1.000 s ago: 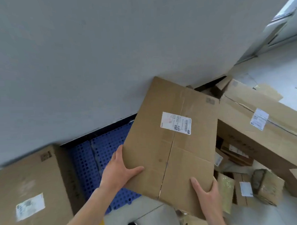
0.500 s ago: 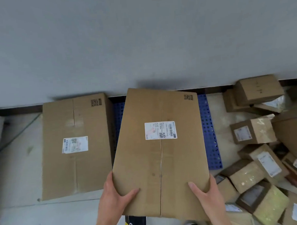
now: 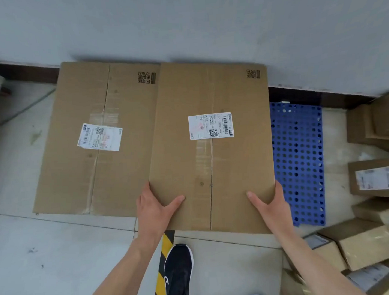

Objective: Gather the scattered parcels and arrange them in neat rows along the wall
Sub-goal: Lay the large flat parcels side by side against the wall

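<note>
Grey wall (image 3: 183,25) with dark skirting backs the concrete floor, where one large flat carton (image 3: 96,174) lies label-up against it. A matching second carton (image 3: 212,157) sits edge to edge on its right, probably to start a tight row. The left hand (image 3: 155,210) and right hand (image 3: 269,205) clamp the second carton's near corners, thumbs spread on top and fingers wrapped down the sides, a grip suited to squaring it over the blue perforated pallet (image 3: 299,160), while small parcels (image 3: 373,179) lie scattered to the right.
</note>
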`<state>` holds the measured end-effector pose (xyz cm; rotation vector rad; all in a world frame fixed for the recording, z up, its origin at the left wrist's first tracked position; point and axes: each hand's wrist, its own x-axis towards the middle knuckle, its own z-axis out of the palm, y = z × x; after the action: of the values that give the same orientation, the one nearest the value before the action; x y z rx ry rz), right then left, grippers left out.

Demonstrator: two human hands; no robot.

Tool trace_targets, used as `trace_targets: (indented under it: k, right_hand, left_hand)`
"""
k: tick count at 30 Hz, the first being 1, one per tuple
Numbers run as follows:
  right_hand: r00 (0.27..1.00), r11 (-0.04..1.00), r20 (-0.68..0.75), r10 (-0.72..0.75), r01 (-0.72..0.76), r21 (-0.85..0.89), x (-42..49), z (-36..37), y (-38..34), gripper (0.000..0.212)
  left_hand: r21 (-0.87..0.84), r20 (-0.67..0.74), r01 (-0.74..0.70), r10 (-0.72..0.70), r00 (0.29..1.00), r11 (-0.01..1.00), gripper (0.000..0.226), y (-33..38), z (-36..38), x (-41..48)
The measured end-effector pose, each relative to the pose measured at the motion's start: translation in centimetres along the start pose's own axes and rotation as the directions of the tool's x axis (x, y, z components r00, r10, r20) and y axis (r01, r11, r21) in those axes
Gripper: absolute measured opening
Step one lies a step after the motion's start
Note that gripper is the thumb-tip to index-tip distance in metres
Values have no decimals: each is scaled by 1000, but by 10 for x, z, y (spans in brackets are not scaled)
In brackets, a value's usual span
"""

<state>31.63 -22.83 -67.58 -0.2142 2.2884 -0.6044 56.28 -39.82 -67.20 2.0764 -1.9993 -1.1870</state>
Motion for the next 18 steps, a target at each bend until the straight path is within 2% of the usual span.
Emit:
trace_targets:
  k: [4, 9, 12, 14, 16, 18]
  right_hand:
    - [1000, 1000, 0, -23, 23, 16, 17, 33, 20, 97]
    - [998, 998, -5, -61, 61, 12, 27, 43, 28, 96]
    - [996, 998, 70, -59, 60, -17, 26, 40, 24, 105]
    - [984, 999, 174, -36, 40, -17, 26, 34, 16, 115]
    - [965, 999, 256, -51, 50, 10, 22, 21, 3, 115]
    - [961, 991, 241, -134, 132, 24, 14, -2, -15, 108]
  left_hand:
    - [313, -66, -96, 122, 990, 945, 101, -10, 27, 14]
    - [419, -90, -99, 150, 985, 903, 102, -18, 34, 22]
    - [492, -37, -67, 98, 994, 868, 99, -10, 30, 23]
    - [546, 18, -62, 62, 998, 835, 95, 6, 24, 24]
    - [554, 105, -140, 98, 990, 821, 89, 35, 19, 18]
    - [508, 183, -272, 206, 961, 817, 83, 78, 19, 2]
